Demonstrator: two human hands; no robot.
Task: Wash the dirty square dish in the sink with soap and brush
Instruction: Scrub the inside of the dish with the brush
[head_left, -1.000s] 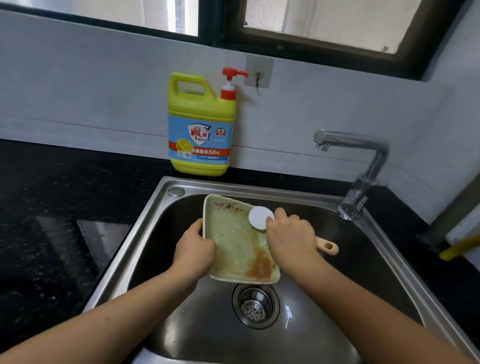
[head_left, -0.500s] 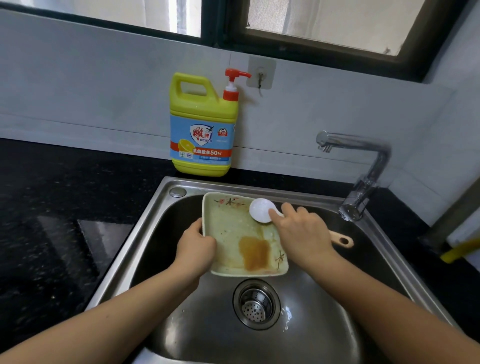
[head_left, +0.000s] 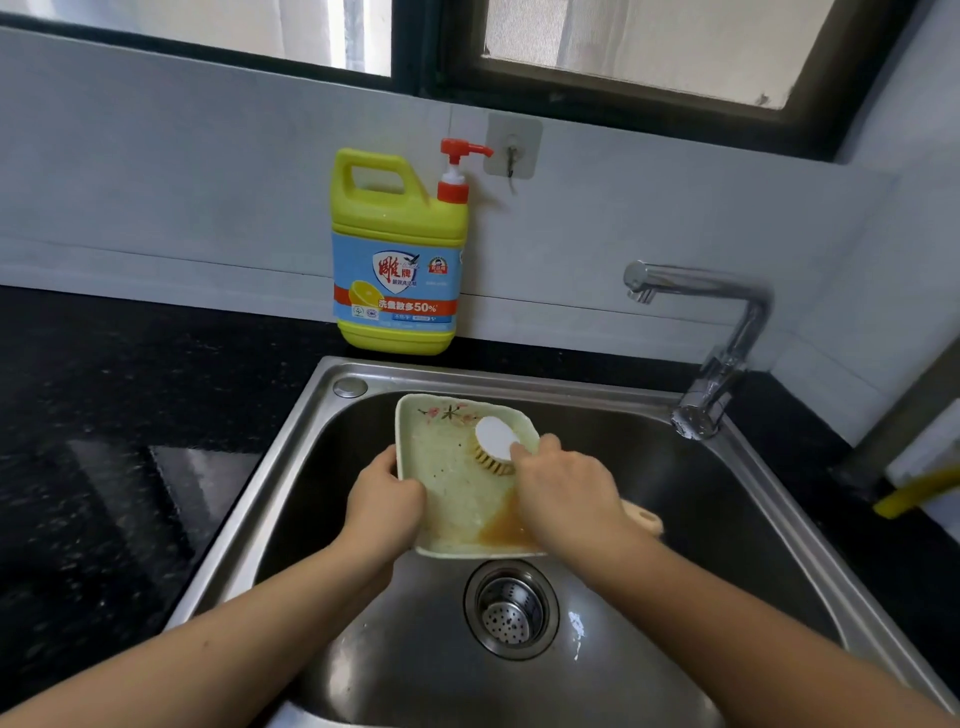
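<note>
Setting: steel sink (head_left: 270, 499) set in a black tabletop (head_left: 104, 415), below a window.
Dish: square dish (head_left: 452, 483) held tilted inside the sink, above the drain (head_left: 511, 610); brown sauce (head_left: 501, 532) pooled at its near edge.
Brush: bristles of the brush (head_left: 496, 439) down on the far right corner.
Hands: left hand (head_left: 384, 504) gripping the left rim; right hand (head_left: 566, 493) wrapped round the brush handle, forefinger on the white head.
Technique: probably best to scrub in short firm strokes down toward the sauce, with the rim grip tight against slipping.
Soap: bottle (head_left: 397, 260) upright behind the sink.

sink (head_left: 270, 483): brushed steel, dull sheen
tap (head_left: 727, 358): polished metal
worktop (head_left: 104, 415): black speckled stone, glossy
soap bottle (head_left: 397, 249): yellow plastic, smooth
dish (head_left: 452, 483): glazed, smeared brown
brush (head_left: 496, 441): white plastic cap, tan bristles
</note>
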